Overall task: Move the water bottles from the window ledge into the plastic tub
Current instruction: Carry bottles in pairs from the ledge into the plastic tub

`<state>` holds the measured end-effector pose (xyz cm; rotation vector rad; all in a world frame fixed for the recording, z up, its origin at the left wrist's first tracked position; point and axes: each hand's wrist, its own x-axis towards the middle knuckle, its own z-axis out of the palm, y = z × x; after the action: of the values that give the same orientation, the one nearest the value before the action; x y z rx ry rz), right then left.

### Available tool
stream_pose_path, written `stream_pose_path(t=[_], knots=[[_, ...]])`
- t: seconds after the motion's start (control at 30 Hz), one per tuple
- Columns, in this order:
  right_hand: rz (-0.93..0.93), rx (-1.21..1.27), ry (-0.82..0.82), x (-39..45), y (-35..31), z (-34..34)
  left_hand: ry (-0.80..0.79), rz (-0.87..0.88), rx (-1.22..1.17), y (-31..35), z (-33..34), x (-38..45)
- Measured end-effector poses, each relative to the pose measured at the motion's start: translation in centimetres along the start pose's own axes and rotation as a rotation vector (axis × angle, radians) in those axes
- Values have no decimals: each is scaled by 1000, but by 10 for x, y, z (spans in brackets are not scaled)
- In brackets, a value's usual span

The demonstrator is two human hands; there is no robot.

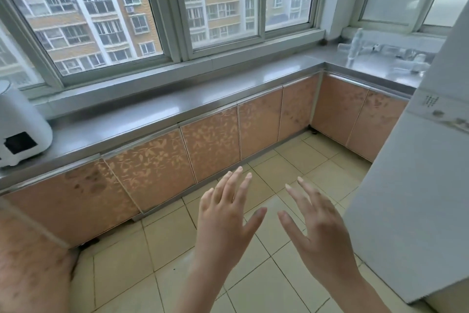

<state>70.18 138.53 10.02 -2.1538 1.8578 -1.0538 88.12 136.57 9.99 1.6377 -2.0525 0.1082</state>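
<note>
While both hands hover over the floor, nothing is held. White appliance [17,125] sits at the counter's [162,109] far left edge, its dark square panel facing the room. Counter runs under the window [157,8] along the wall, then turns at the right corner. Cabinet doors [152,160] below it carry a leaf pattern. Left hand [225,221] is raised, back toward the camera, fingers straight and spread, thumb out to the right, gripping nothing. Right hand [322,229] mirrors it just beside, fingers straight and fanned, thumb out to the left, also released; the two thumbs are near but apart. Both forearms come up from the bottom edge. Floor [266,274] is pale tile. Bottles [355,42] are on the counter's right leg, past the corner, below the frosted window: one clear bottle stands upright, long axis vertical, cap up; more clear ones seem to lie beside it to the right, too blurred to tell which way they point. Tall white unit [418,186] fills the right edge and hides part of that group. Tub is not visible.
</note>
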Motion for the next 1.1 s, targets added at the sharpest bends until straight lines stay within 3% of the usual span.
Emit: stream_pose_path(t=[0.4, 0.9, 1.1], knots=[[44, -5, 40, 173, 79, 28, -49, 21, -32, -9, 82, 180], [210, -96, 101, 422, 173, 112, -88, 199, -85, -62, 217, 469], [280, -135, 128, 501, 223, 125, -105, 273, -117, -51, 264, 569]])
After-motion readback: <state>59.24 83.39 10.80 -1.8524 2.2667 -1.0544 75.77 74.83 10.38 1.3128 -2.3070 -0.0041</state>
